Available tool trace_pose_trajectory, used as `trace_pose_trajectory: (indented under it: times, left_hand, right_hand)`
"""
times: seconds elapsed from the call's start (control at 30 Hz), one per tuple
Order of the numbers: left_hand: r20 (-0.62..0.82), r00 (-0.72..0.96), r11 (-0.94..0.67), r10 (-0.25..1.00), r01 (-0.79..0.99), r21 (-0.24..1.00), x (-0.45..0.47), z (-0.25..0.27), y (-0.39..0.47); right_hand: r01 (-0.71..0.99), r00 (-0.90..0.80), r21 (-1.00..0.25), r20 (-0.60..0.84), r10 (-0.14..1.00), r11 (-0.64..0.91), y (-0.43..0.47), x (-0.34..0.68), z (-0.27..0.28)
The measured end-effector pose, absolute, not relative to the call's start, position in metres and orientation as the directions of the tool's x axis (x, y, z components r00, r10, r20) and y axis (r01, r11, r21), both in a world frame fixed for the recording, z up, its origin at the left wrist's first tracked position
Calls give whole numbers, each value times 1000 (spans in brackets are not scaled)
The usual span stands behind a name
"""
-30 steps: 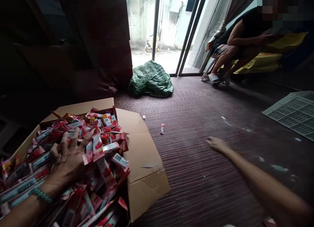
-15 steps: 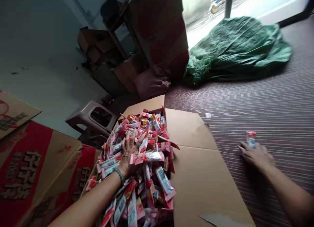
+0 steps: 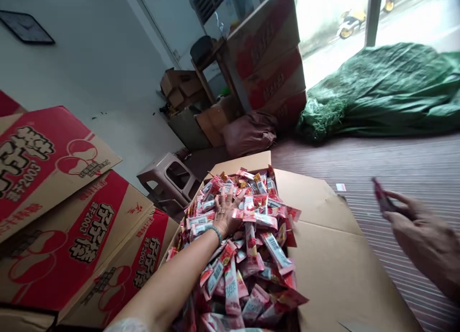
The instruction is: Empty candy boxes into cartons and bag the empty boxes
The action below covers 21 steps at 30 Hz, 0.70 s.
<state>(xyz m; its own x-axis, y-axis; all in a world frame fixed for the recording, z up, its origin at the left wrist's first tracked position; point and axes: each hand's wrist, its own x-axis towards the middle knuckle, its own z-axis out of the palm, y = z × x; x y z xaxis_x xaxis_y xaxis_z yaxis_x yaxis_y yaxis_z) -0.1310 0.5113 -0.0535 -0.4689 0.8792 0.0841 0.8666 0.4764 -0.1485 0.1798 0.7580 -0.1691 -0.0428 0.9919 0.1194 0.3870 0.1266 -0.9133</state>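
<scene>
An open cardboard box [image 3: 319, 226] in front of me is heaped with wrapped candies [image 3: 276, 253] in red, pink and white packets. My left hand [image 3: 226, 213], a beaded bracelet at its wrist, lies spread on top of the heap, fingers apart. To the right of the box, above the floor, my right hand [image 3: 413, 222] pinches a wrapped candy [image 3: 380, 195] between thumb and fingers. That packet is slightly blurred and seen edge-on.
Red and brown cartons [image 3: 97, 226] stand close on the left. Behind the box are a plastic stool [image 3: 172, 176] and a dark red bag [image 3: 251, 131]. A large green sack [image 3: 388, 92] lies by the doorway. A small white paper piece [image 3: 340, 187] is on the striped floor.
My right hand has lifted the wrapped candy from the floor. The left hand stays on the heap. The view has shifted left and up.
</scene>
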Motion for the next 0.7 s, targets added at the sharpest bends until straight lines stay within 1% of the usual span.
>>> trace_pose_trajectory:
  times: [0.07,0.1,0.17,0.2,0.27,0.3,0.33,0.4,0.47,0.57,0.7]
  left_hand:
    - [62,-469,473,881,876,-94,-129,-47,516]
    - [51,-474,477,879,877,-60,-127,-42,518]
    - [38,-516,514,856,857,45,-124,-27,515]
    - [36,-532,525,846,843,113,-123,-18,510]
    - [42,-528,507,848,832,225,-125,0,489]
    - [58,-502,475,863,845,244,-128,8,474]
    - [71,-474,448,878,865,228,-134,13,458]
    - [59,-448,433,892,885,173,-149,15,429]
    - [4,-469,462,883,872,163,-166,8,413]
    - [-48,-494,492,868,846,207,-185,-13,421]
    - [4,-523,509,853,832,221,-196,-33,457]
  right_hand:
    - [249,-189,-947,157,969,202,697,154,-100]
    - [259,-256,-926,210,944,276,667,141,-75]
    - [287,-429,-839,320,845,463,617,114,-46]
    - [317,-505,-771,356,786,552,597,101,-41]
    - [363,-645,-585,404,649,725,572,75,-39]
    - [384,-701,-482,404,588,788,566,63,-41]
    - [399,-748,-385,389,538,832,563,51,-42]
    - [435,-806,-253,318,499,864,567,29,-43]
    - [484,-819,-197,241,520,853,580,6,-41]
    - [546,-800,-182,177,573,818,607,-27,-38]
    - [586,-776,-219,122,618,780,640,-56,-43]
